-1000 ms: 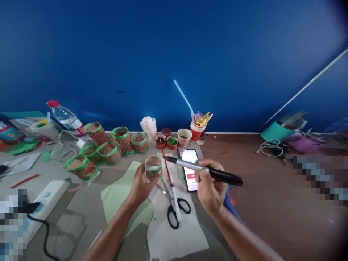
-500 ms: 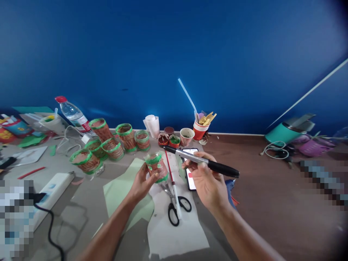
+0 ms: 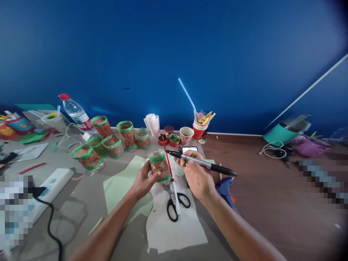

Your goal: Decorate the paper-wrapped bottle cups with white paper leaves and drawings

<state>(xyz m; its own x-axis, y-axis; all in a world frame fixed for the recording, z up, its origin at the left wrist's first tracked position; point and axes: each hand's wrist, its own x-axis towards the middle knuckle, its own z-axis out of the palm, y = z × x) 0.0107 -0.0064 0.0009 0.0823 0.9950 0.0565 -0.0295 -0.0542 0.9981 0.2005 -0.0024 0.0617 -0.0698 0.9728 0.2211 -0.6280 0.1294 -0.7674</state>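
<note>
My left hand is closed around a small clear cup painted reddish brown, with green bands at rim and base and small pale green spots on its side. In my right hand a black and silver marker is gripped, its black tip pointing left, close to the cup's rim. Below the cup, black-handled scissors and a red and white paintbrush lie on white paper. A phone is partly hidden behind my right hand.
Several brown and green painted cups stand at the left, near a water bottle. Small paint pots and a red cup of utensils line the wall. A blue glue gun and a power strip flank my arms.
My right hand has moved a little left and down, bringing the marker tip nearer the cup. The cup has shifted slightly right in my left hand, and more of the glue gun shows.
</note>
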